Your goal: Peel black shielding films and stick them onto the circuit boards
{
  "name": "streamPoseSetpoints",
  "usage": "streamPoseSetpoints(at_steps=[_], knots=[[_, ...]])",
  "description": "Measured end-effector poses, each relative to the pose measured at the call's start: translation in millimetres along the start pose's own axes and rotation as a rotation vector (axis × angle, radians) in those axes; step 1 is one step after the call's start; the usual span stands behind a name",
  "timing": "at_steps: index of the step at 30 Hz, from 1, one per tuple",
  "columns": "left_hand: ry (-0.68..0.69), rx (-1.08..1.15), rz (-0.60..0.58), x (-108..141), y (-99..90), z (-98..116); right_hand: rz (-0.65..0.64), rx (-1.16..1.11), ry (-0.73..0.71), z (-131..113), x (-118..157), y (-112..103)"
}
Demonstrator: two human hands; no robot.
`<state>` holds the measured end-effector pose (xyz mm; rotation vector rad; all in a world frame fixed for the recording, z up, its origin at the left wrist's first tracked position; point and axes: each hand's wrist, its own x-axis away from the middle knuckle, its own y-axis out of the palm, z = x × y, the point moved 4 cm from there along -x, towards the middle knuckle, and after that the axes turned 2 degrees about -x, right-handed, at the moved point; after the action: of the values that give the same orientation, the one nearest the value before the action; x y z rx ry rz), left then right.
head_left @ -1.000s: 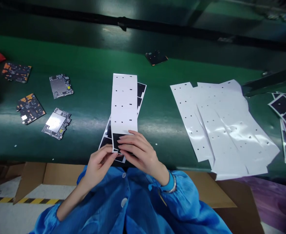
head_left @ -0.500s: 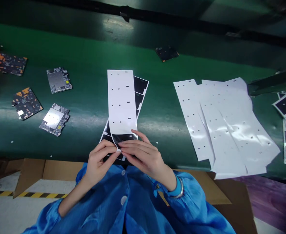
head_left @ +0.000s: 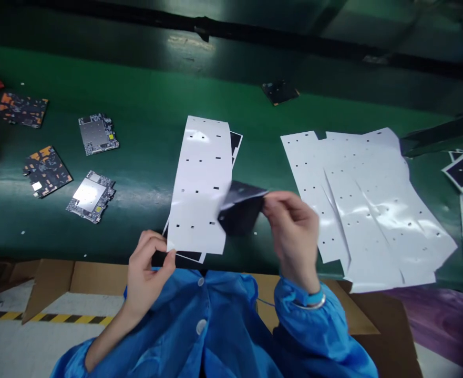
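Left hand [head_left: 148, 273] pinches sheet [head_left: 199, 184] at its near-left corner, likely to steady it. Right hand [head_left: 294, 231] grips film [head_left: 241, 212] by one edge, at sheet's right side, probably sparing its face.

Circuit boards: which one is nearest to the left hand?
The bright silver-plated board; the other four boards lie farther from the left hand.

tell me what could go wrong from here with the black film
Held at one end by the right hand, the black film could flop and fold onto itself.
In view, it overlaps the edge of the white strip, so it might brush it.
The left hand pinches only a corner of that strip, which may crease.
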<state>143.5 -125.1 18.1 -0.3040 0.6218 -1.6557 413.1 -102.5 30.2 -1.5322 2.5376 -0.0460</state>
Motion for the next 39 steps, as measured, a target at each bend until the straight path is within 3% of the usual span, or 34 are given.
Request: streamPoseSetpoints(at_steps=[2, 3, 5, 7, 9, 13, 17, 19, 21, 23, 27, 29, 31, 35, 39], knots=[[0.077, -0.271, -0.016, 5, -2.8, 0, 0.139, -0.062, -0.034, -4, 2, -5], [0.114, -0.412, -0.005, 6, -2.9, 1, 0.11, -0.071, -0.083, -9, 7, 1], [0.159, -0.601, 0.038, 7, -1.5, 5, -0.159, -0.091, -0.183, -21, 21, 28], [0.184, -0.564, 0.001, 5, 2.9, 10, -0.487, -0.171, -0.25, -31, 39, 56], [0.194, -0.376, -0.108, 1, 7.3, 16, -0.595, -0.25, -0.245, -33, 47, 69], [0.211, -0.172, -0.197, -7, 2.6, 20, -0.359, -0.306, 0.032, -13, 31, 57], [0.352, -0.228, -0.226, -15, -10.9, 22, -0.505, -0.3, 0.332, 7, 24, 55], [0.428, -0.336, -0.249, -24, -18.5, 21, -0.533, -0.253, 0.346, 7, 24, 55], [0.478, -0.528, -0.258, -43, -27.4, 16, -0.475, -0.19, 0.224, 1, 21, 51], [0.417, -0.772, -0.203, -77, -40.8, 2, -0.37, -0.081, 0.001, -10, 18, 44], [-0.08, -1.067, 0.037, -158, -75.3, -44, -0.204, 0.258, -0.551, -34, 16, 28], [-0.178, -1.062, 0.052, -183, -77.5, -60, -0.185, 0.387, -0.722, -39, 17, 22], [-0.101, -1.011, 0.016, -190, -67.9, -63, -0.175, 0.456, -0.8, -40, 17, 16], [0.098, -0.879, -0.103, -169, -45.7, -57, -0.108, 0.494, -0.876, -41, 14, 1], [0.164, -0.778, -0.096, -158, -46.8, -59, -0.039, 0.47, -0.853, -39, 10, -14]])
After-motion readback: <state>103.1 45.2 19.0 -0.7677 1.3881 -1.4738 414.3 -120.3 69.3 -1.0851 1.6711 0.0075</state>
